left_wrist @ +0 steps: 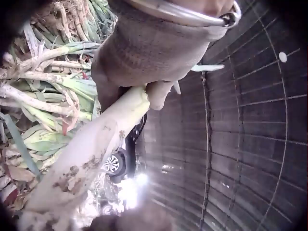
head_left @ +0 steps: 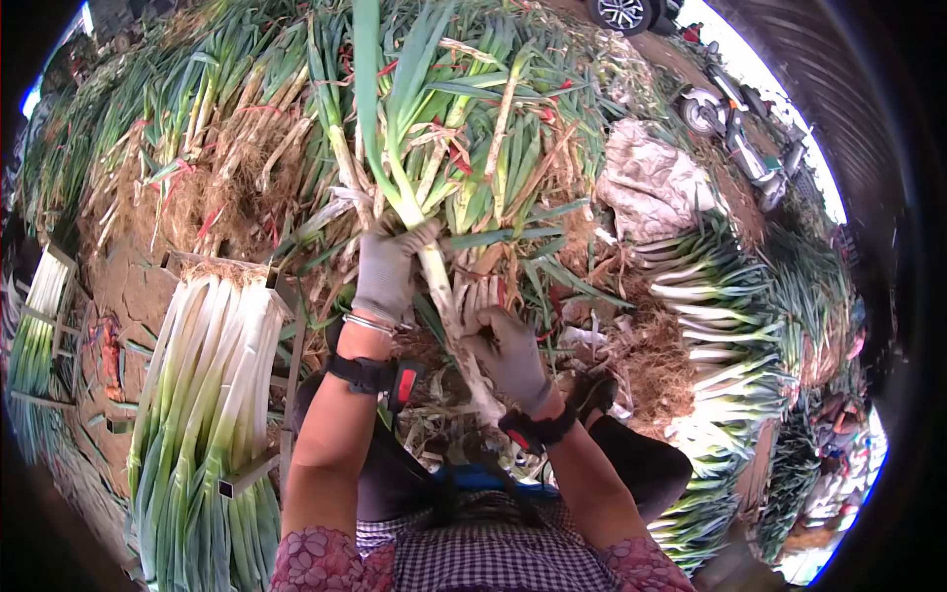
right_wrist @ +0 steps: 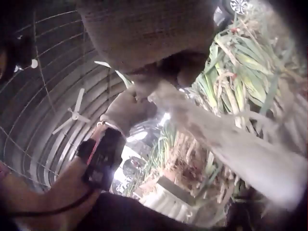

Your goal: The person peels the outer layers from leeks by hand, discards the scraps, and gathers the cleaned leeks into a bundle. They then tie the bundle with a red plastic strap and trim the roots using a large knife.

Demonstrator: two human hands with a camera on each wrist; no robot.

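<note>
My gloved left hand (head_left: 387,268) grips a leek (head_left: 440,281) near where its pale stalk turns green. The leaves point away from me, and the root end slants down towards my lap. In the left wrist view, the curled fingers (left_wrist: 156,94) wrap the stalk (left_wrist: 98,139), which carries brown dirt and loose skin. Lower down, my gloved right hand (head_left: 511,357) has its fingers curled against the stalk, pinching at its outer layer. The right wrist view shows that hand (right_wrist: 149,36) close over the blurred stalk (right_wrist: 231,139), its fingertips mostly in shadow.
Cleaned leeks (head_left: 202,385) lie in a metal rack (head_left: 281,296) at my left. A row of white-stalked leeks (head_left: 705,326) lies at my right, near a crumpled pale sack (head_left: 651,183). Untrimmed leeks (head_left: 247,128) with roots pile up ahead. A scooter (head_left: 745,148) stands at the far right.
</note>
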